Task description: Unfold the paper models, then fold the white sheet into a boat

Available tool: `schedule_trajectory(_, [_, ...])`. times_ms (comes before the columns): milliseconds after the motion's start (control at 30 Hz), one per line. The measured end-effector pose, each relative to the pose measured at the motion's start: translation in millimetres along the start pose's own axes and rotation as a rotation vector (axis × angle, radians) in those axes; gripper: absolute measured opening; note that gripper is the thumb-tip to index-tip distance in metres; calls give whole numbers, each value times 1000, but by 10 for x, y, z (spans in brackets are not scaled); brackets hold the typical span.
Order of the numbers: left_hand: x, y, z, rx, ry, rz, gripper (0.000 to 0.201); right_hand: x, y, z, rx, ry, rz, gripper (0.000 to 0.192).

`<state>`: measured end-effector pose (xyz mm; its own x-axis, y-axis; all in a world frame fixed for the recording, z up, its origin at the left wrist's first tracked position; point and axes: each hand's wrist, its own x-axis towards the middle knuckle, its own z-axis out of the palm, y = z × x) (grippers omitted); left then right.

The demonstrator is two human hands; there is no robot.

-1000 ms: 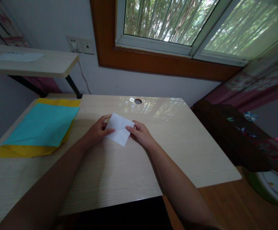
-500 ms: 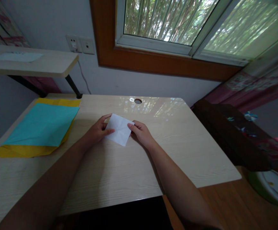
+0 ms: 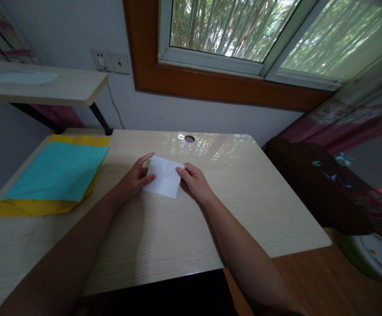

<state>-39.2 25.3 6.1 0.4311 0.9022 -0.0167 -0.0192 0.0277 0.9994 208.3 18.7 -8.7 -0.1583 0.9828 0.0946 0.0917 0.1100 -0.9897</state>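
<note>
Between my two hands is a small white square of paper [image 3: 164,177] with faint crease lines across it, held just over the light wood-grain desk [image 3: 177,237]. My left hand [image 3: 137,177] grips its left edge, thumb on top and index finger along the upper left corner. At the upper right corner, my right hand [image 3: 192,177] pinches the paper between thumb and fingers. The fingers beneath the sheet are partly hidden.
On the desk's left side lie turquoise sheets [image 3: 59,171] over yellow sheets [image 3: 36,207]. A raised shelf [image 3: 75,90] stands behind them with a white paper [image 3: 23,78] on it. The desk has a round cable hole [image 3: 189,139] near the back edge.
The white paper has turned slightly between my hands, its lower corner shifting right and a little up. My left thumb has slid slightly toward the paper's left edge.
</note>
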Motion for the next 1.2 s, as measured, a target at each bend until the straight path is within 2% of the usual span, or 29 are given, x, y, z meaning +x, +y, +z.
schedule_trajectory(200, [17, -34, 8, 21, 38, 39, 100, -1, -4, 26, 42, -22, -46, 32])
schedule_trajectory(333, [50, -75, 13, 69, 101, 107, 89, -7, 26, 43, 44, -61, -84, 39])
schedule_trajectory(433, [58, -106, 14, 107, 161, 182, 76, -20, 20, 42, -2, -51, -123, 35])
schedule_trajectory(567, [63, -154, 6, 107, 218, 283, 60, -32, -76, 23, -109, 50, -229, 21])
schedule_trajectory(667, [82, -199, -13, 99, 206, 338, 61, -35, -167, -3, -209, 174, -335, 18])
schedule_trajectory(833, [101, -227, -31, 142, 197, 349, 65, -44, -223, -46, -264, 264, -421, 17])
schedule_trajectory(1100, [84, -169, -5, 167, 220, 353, 56, -34, -181, -64, -306, 208, -530, 10])
schedule_trajectory(1200, [75, -159, -7, 184, 214, 351, 50, -31, -184, -74, -319, 188, -526, 12])
